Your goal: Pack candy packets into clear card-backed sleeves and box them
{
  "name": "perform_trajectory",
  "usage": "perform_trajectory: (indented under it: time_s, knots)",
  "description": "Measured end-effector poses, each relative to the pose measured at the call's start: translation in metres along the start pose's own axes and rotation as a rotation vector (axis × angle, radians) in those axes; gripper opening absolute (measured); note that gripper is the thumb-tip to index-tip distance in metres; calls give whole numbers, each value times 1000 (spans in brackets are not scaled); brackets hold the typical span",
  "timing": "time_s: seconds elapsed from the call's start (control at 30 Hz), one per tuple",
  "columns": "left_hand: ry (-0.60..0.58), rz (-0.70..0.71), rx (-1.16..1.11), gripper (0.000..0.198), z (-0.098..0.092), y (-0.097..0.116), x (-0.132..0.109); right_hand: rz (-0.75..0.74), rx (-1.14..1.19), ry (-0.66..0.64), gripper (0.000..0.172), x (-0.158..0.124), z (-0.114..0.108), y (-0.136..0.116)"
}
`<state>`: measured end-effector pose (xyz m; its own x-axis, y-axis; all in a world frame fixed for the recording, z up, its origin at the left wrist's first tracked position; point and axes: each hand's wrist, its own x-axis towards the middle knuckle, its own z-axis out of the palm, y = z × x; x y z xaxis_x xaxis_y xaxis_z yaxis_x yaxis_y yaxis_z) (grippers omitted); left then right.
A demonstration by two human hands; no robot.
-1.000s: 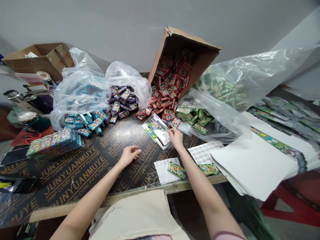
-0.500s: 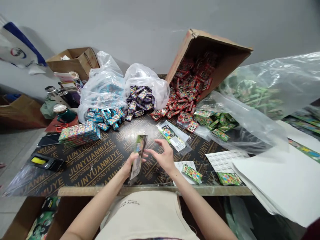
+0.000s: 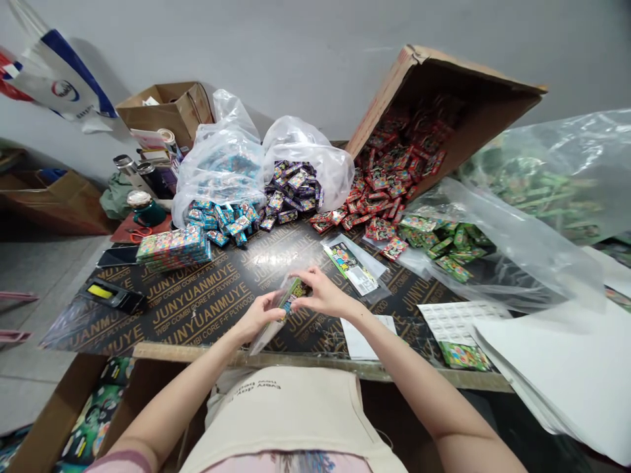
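Over the front of the table, my left hand (image 3: 260, 318) is closed on the lower side of a clear plastic sleeve with a printed green and dark packet (image 3: 292, 295) in it. My right hand (image 3: 319, 295) pinches the upper end of that same packet, thumb and fingers on either side. The packet is tilted, its clear lower end pointing toward me. Beyond my right hand another sleeved packet (image 3: 351, 264) lies flat on the table. White paper (image 3: 367, 338) lies beside my right forearm, which covers part of it.
Small blue boxes (image 3: 224, 220), purple boxes (image 3: 290, 187) and red boxes (image 3: 379, 190) lie heaped at the back, the red spilling from a tipped carton (image 3: 473, 85). Green packs (image 3: 451, 246) lie in a plastic bag. Stacked boxes (image 3: 172, 249) and a tape dispenser (image 3: 111, 295) stand left; white sheets (image 3: 557, 355) right.
My right hand has moved from beside the packet onto its upper end. The packet has tipped over from nearly upright. The whole view has shifted slightly, moving the table's contents rightward.
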<state>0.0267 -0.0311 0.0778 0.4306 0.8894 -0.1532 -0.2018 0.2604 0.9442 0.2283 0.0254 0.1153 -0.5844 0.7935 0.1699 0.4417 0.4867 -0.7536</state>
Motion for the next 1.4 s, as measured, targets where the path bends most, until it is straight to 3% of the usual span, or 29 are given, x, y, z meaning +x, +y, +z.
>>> perform_trajectory:
  time_s: [0.07,0.13,0.23,0.3,0.43,0.53,0.6,0.7,0.77,0.87,1.0,1.07,1.2,1.3,1.4]
  knots:
    - [24,-36,61,44,-1,-2,-2,13,25,-17,53,2,1,0]
    - [59,-53,93,42,-4,-6,-1,10,56,50,49,5,4,1]
    - [127,-90,88,43,-8,-9,0,108,175,399,62,5,16,4]
    - [161,-100,75,45,-11,-7,1,245,406,503,68,3,29,7]
    - [196,-14,281,43,-12,2,2,387,827,249,44,-1,52,11]
    - [242,18,490,52,-11,6,5,381,861,302,33,-2,54,9]
    - [264,21,503,55,-13,7,9,383,908,267,33,-5,51,7]
    - [307,18,409,54,-19,4,13,408,1009,-21,45,-15,52,8]
    - [299,-2,339,50,-23,0,14,433,993,-94,46,-23,57,14]
    - [250,-47,260,44,-28,-9,12,459,899,55,39,-29,65,24]
    - [77,-136,160,44,-27,-20,7,405,871,248,50,-26,66,31]
    - [24,-108,130,46,-22,-22,8,396,825,383,46,-22,66,28]
    - [182,86,37,45,-6,-21,9,411,830,486,42,-19,68,12]
    - [219,83,-8,43,6,-19,6,482,944,610,39,-17,66,-2]
    - [323,8,-96,39,14,-14,4,536,1010,601,27,-15,60,-10]
